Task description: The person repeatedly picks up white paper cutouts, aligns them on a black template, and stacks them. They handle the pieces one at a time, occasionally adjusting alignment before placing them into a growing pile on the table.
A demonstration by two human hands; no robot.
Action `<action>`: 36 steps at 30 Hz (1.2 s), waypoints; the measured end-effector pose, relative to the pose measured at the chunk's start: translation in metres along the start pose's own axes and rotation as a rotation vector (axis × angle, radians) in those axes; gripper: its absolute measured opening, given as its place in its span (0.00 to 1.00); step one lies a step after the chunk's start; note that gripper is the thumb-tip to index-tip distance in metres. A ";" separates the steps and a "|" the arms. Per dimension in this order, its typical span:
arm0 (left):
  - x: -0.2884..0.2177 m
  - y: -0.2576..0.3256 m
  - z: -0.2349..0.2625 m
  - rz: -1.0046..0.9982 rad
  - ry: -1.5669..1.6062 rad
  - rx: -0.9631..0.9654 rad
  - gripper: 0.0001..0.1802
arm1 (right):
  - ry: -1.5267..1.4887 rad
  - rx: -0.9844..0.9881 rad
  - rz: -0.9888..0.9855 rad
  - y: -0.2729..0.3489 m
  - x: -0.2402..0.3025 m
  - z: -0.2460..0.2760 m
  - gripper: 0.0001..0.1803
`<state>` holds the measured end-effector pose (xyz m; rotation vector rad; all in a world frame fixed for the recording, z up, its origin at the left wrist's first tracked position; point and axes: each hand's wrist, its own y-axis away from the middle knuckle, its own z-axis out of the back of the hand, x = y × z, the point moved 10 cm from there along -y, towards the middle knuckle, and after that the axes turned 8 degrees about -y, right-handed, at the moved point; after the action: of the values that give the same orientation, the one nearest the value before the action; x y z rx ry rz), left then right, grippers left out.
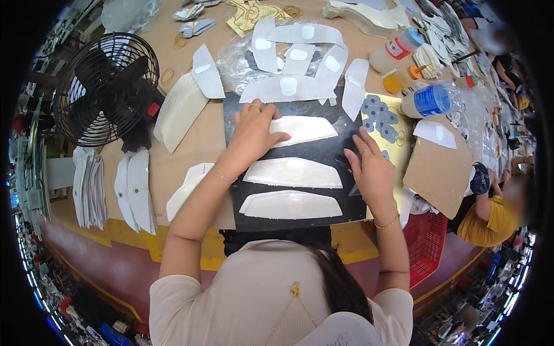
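Note:
My left hand [254, 131] rests on the left end of the uppermost white curved piece [309, 130], its thumb on the surface and its bent fingers at the far edge. The fingers partly cover that end. Two similar white pieces, a middle one [294, 173] and a near one [291, 205], lie below it on the black board [355, 199]. My right hand [374, 173] hovers or rests at the board's right edge, fingers apart and holding nothing. Grey perforated pieces with white patches [288, 86] lie just beyond the uppermost piece.
A black fan [107, 89] stands at far left. Stacks of white pieces [182, 109] lie left of the board. Bottles, one with a blue label [427, 102], stand at right near a brown cardboard sheet [438, 155]. A red basket [424, 248] sits below the table's right side.

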<state>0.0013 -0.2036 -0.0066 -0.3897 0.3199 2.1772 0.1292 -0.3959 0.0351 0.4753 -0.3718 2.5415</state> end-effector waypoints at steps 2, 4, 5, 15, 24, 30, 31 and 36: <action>-0.004 0.000 0.010 -0.026 0.071 -0.001 0.20 | -0.347 -0.029 -0.067 -0.003 0.006 0.008 0.13; -0.003 0.002 0.010 0.079 0.356 0.153 0.18 | -0.668 -0.021 -0.129 -0.003 0.015 -0.002 0.09; -0.004 0.008 0.007 0.132 0.497 0.239 0.17 | -0.825 0.011 -0.196 0.000 0.017 -0.014 0.09; -0.039 0.060 0.032 -0.006 1.257 0.002 0.13 | -1.313 -0.022 -0.158 -0.009 0.073 -0.023 0.15; -0.036 0.071 0.034 0.084 1.352 -0.061 0.10 | -0.779 -0.129 0.194 0.006 0.112 0.034 0.19; -0.056 0.087 0.053 -0.187 1.170 -0.029 0.08 | -1.057 -0.065 0.079 0.008 0.102 0.035 0.17; -0.060 0.088 0.052 -0.178 1.178 -0.033 0.08 | -1.078 -0.046 0.039 0.007 0.099 0.033 0.17; -0.070 0.091 0.052 -0.174 1.185 0.049 0.10 | -1.321 0.013 -0.085 0.014 0.090 0.012 0.14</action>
<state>-0.0406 -0.2884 0.0765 -1.5898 0.9203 1.5345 0.0526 -0.3720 0.0794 2.0633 -0.7327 1.7835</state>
